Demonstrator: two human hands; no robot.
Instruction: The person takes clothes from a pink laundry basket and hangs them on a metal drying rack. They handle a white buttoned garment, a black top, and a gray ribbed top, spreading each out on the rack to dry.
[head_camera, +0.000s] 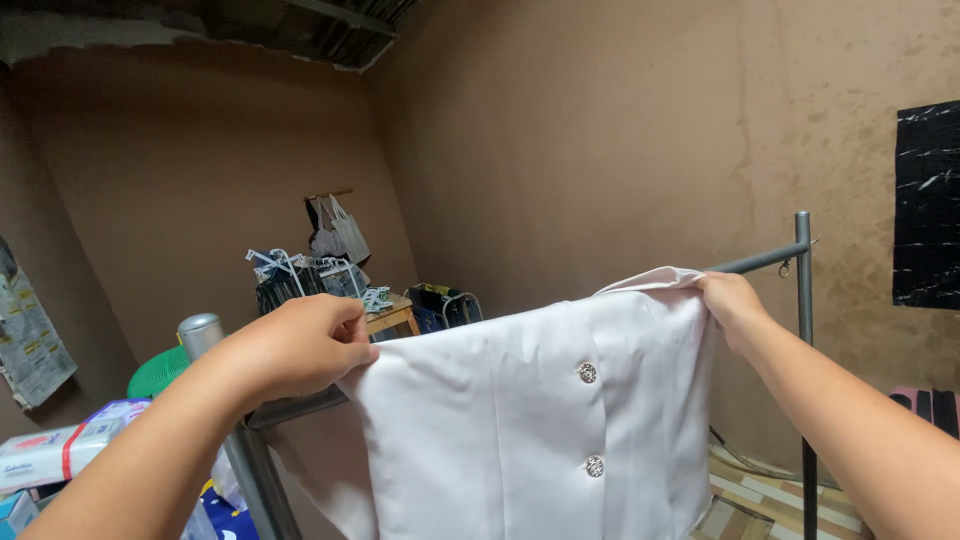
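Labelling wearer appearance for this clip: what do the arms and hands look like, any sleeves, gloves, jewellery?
Both forearms bare to the frame edge, no sleeves showing. Left hand and right hand are ungloved; no rings, watch or bands visible.

Two bare hands spread a white garment (520, 420) with two jewelled buttons (587, 373) over a grey metal clothes rail (760, 261); the left hand (300, 345) pinches one upper corner, the right hand (728, 300) the other, beside the rail's upright post (803, 300), before brown plastered walls.
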